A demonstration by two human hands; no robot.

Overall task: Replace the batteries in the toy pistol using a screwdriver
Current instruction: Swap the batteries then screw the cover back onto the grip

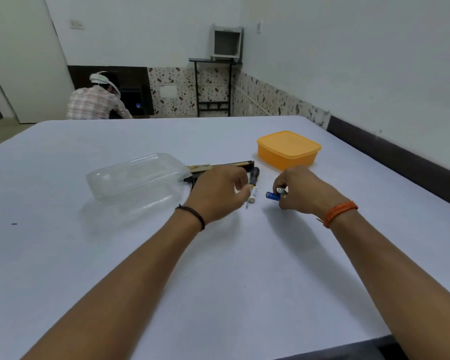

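White walls (348, 48), speckled tile skirting (270, 100), black stand (213, 87), white-covered table (218, 255)

bare table (218, 268) near side, clear tub (135, 178) left, orange box (289, 149) beyond

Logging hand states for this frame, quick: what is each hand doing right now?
Left hand: fingers curled beside the screwdriver; whether it grips anything cannot be told.
Right hand: pinching batteries, one blue, one silvery.

I see white table (115, 255) | on it: clear container (137, 178), orange box (287, 149), toy pistol (218, 167), screwdriver (253, 184)
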